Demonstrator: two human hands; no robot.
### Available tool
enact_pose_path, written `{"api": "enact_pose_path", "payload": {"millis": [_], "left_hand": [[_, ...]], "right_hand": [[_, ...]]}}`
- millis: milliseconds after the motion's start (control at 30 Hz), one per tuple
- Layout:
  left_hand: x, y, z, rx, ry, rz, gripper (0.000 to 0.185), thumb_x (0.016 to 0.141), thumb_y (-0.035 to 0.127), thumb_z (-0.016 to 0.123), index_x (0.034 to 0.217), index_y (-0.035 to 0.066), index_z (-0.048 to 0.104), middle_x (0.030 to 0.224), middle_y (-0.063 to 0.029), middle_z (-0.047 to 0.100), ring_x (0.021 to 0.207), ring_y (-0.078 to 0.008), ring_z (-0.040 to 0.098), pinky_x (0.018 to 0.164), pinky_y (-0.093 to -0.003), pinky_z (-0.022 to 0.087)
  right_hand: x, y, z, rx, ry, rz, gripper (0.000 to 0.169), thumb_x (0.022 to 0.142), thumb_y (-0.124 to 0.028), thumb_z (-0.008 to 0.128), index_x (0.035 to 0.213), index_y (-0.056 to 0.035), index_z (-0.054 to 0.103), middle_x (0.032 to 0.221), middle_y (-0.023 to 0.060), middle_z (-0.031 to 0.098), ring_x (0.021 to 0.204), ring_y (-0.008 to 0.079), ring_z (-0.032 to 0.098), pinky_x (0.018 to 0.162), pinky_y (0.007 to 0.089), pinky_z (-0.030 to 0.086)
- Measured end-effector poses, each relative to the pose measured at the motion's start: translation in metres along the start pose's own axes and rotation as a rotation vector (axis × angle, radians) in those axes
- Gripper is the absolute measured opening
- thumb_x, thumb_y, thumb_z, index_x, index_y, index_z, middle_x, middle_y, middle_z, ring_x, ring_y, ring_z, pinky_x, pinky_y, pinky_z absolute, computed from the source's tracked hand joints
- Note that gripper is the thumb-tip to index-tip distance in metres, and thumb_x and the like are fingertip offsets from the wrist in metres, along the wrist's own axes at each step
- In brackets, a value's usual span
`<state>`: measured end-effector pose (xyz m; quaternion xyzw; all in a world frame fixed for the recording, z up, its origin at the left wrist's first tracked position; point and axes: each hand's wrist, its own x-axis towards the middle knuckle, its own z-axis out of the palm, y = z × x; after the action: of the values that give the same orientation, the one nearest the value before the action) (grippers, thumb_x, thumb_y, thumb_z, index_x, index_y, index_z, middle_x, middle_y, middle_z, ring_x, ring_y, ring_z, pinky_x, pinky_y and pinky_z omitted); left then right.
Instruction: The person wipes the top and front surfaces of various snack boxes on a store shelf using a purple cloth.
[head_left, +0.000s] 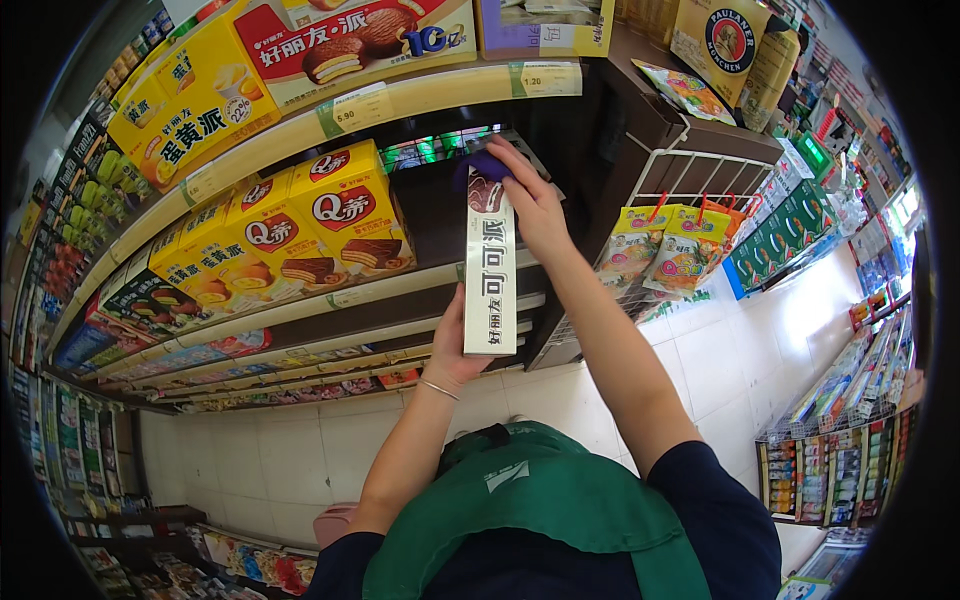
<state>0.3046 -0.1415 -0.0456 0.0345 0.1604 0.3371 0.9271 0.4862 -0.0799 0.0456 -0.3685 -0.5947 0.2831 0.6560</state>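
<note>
A long white snack-pie box (490, 292) with a chocolate pie pictured at its far end is held before me, its narrow side facing up. My left hand (452, 337) grips its near end from the left and partly below. At the far end, my right hand (529, 196) presses a purple cloth (484, 166) against the box. Part of that cloth is hidden under the fingers. Just left of the box, yellow snack-cake boxes (349, 214) stand in a row on the shelf.
Above the row runs a shelf edge (450, 86) with price tags, bearing larger snack boxes (195, 97). At the right, candy bags (686, 244) hang from a white wire rack (697, 169). Green cartons (780, 236) lie beyond it. Below is a tiled floor (277, 450).
</note>
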Motion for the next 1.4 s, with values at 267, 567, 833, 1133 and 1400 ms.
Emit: {"api": "enact_pose_path", "payload": {"millis": [267,567,833,1133,1400], "left_hand": [[0.004,-0.011,0.014,0.297,-0.041,0.081,0.04,0.103,0.026,0.051,0.139,0.009,0.048,0.122,-0.0077,0.064,0.105,-0.0205,0.067,0.089,-0.0385,0.058],[0.007,0.005,0.011,0.125,-0.308,0.208,0.069,0.099,0.065,0.036,0.142,0.011,0.044,0.133,-0.0115,0.058,0.118,-0.0256,0.06,0.1,-0.0417,0.051],[0.007,0.009,0.001,0.112,-0.278,0.118,0.067,0.101,0.06,0.033,0.145,0.009,0.042,0.137,-0.0167,0.055,0.122,-0.0327,0.058,0.101,-0.0473,0.049],[-0.004,0.012,-0.013,-0.009,-0.355,0.049,0.056,0.103,0.043,0.037,0.138,0.001,0.05,0.126,-0.0187,0.064,0.11,-0.032,0.066,0.097,-0.0476,0.053],[0.0,0.016,0.015,0.058,-0.272,0.195,0.053,0.104,0.041,0.036,0.136,0.002,0.053,0.128,-0.0177,0.063,0.112,-0.0331,0.064,0.096,-0.0495,0.052]], "right_hand": [[-0.054,-0.013,0.009,-0.08,0.15,-0.074,0.038,0.095,-0.004,0.051,0.132,-0.0008,0.058,0.145,0.0143,0.05,0.136,0.026,0.045,0.112,0.0339,0.032],[-0.089,-0.044,0.028,-0.622,-0.327,-0.21,0.055,0.09,-0.01,0.059,0.141,0.001,0.045,0.153,0.0212,0.038,0.141,0.0381,0.037,0.116,0.0443,0.03],[-0.093,-0.06,0.031,-0.954,-0.511,-0.238,0.065,0.09,-0.03,0.063,0.145,-0.0036,0.042,0.156,0.013,0.035,0.146,0.0286,0.03,0.119,0.0514,0.021],[0.016,-0.049,-0.009,-0.768,-0.286,0.188,0.041,0.094,-0.042,0.061,0.094,-0.0018,0.069,0.085,0.0167,0.066,0.076,0.032,0.066,0.068,0.038,0.051],[-0.016,-0.036,-0.014,-0.634,0.238,-0.231,0.018,0.086,-0.007,0.07,0.102,-0.0011,0.065,0.096,0.0157,0.065,0.088,0.033,0.065,0.075,0.0356,0.052]]}}
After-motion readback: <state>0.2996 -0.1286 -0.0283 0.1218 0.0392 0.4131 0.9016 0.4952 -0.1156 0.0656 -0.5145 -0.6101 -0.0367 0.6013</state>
